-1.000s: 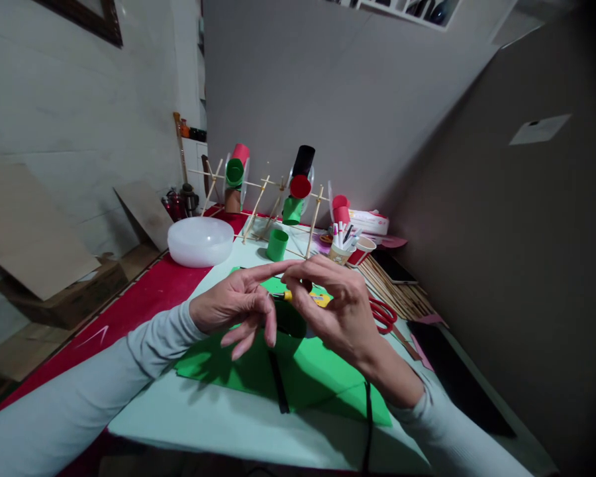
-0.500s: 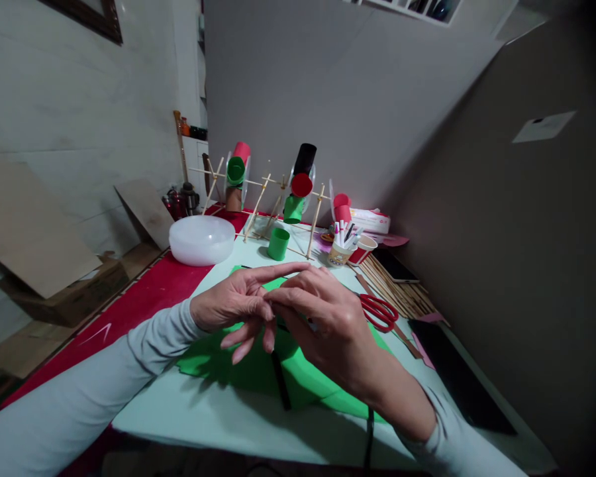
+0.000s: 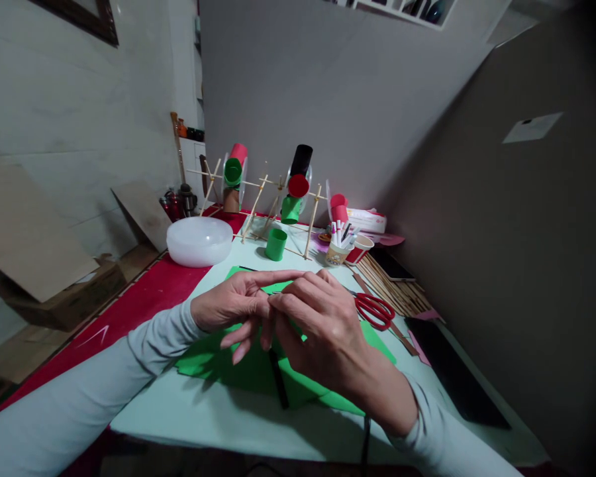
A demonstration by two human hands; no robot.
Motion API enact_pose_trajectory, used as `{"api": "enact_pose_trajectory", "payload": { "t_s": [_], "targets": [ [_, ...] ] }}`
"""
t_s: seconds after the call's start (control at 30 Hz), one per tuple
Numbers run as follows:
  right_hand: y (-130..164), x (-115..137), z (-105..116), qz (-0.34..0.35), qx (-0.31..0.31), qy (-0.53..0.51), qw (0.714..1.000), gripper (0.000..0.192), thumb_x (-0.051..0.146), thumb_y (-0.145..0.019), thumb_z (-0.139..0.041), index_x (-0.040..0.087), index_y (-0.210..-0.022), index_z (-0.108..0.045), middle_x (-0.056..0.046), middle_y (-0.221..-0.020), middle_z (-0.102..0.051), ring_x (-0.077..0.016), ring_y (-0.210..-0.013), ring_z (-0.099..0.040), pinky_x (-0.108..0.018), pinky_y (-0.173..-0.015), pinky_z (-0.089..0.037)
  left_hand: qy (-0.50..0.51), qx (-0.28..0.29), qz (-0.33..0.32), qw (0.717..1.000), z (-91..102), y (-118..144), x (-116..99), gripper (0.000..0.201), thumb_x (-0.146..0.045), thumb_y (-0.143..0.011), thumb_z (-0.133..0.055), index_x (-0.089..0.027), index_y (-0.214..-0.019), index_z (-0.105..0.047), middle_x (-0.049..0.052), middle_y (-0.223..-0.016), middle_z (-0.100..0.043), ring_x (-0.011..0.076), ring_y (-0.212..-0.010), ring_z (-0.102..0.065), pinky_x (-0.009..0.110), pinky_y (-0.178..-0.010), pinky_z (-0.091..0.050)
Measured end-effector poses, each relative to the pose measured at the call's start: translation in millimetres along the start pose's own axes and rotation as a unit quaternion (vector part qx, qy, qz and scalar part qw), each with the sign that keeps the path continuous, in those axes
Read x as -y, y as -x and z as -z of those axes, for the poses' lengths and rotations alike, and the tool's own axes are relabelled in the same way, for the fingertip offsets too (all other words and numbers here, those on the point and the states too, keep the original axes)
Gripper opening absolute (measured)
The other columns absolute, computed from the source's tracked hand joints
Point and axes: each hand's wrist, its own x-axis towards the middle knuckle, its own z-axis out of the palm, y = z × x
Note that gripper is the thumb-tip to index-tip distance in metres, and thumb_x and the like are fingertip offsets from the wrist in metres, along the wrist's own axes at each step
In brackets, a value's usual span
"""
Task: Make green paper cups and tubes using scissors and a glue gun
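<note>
My left hand (image 3: 233,306) hovers over a green paper sheet (image 3: 308,387), palm turned inward, index finger stretched to the right and the other fingers spread. My right hand (image 3: 322,331) sits just right of it, fingertips closed together against the left hand's middle fingers. Nothing shows between the fingers of either hand. A black strip (image 3: 278,379) lies on the green sheet below the hands. A black cable (image 3: 366,437) runs out from under my right wrist toward the near edge.
Red scissors (image 3: 375,310) lie right of my hands, beside a bundle of wooden sticks (image 3: 397,286). Behind are a green cup (image 3: 276,244), a stick frame (image 3: 258,195) carrying coloured cups, a cup of markers (image 3: 338,250) and a white bowl (image 3: 199,240). A wall stands close on the right.
My right hand has slid left and down against the left hand's fingers, covering the yellow and black tool seen under the hands earlier. The left hand has barely moved.
</note>
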Motion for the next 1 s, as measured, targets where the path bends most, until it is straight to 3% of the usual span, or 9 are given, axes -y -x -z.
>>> {"api": "enact_pose_trajectory", "payload": {
  "t_s": [0.23, 0.53, 0.87, 1.0],
  "targets": [
    [-1, -2, 3, -0.013, 0.015, -0.068, 0.997, 0.026, 0.006, -0.087, -0.054, 0.014, -0.063, -0.063, -0.003, -0.063, -0.059, -0.0141, -0.058, -0.042, -0.032, -0.059, -0.031, 0.028, 0.014, 0.006, 0.999, -1.4, -1, 2, 0.069, -0.022, -0.095, -0.061, -0.015, -0.156, -0.029, 0.010, -0.069, -0.080, 0.0153, -0.033, -0.064, 0.024, -0.038, -0.059],
    [0, 5, 2, -0.148, -0.025, -0.204, 0.967, 0.018, 0.009, -0.084, -0.061, 0.019, -0.070, -0.065, 0.000, -0.069, -0.065, -0.0121, -0.061, -0.056, -0.024, -0.057, -0.043, 0.060, 0.038, -0.013, 0.997, -2.9, -3, 6, 0.065, -0.010, -0.089, -0.059, -0.018, -0.152, -0.040, 0.012, -0.073, -0.080, 0.0188, -0.037, -0.068, 0.024, -0.037, -0.058],
    [0, 9, 5, -0.234, -0.018, -0.279, 0.931, 0.017, 0.006, -0.075, -0.065, 0.018, -0.064, -0.067, 0.002, -0.060, -0.067, -0.0121, -0.058, -0.057, -0.023, -0.059, -0.045, 0.050, 0.063, 0.000, 0.997, -4.6, -3, -2, 0.090, 0.001, -0.081, -0.060, -0.021, -0.158, -0.019, 0.006, -0.071, -0.080, 0.0177, -0.039, -0.068, 0.026, -0.041, -0.061],
    [-1, 9, 6, -0.248, -0.005, -0.301, 0.921, 0.017, 0.006, -0.076, -0.065, 0.017, -0.063, -0.066, 0.002, -0.060, -0.067, -0.0123, -0.060, -0.059, -0.023, -0.060, -0.045, 0.038, 0.057, 0.017, 0.998, -6.8, -3, -4, 0.086, 0.000, -0.082, -0.060, -0.023, -0.157, -0.025, 0.008, -0.076, -0.081, 0.0168, -0.040, -0.069, 0.026, -0.042, -0.061]
  ]
}}
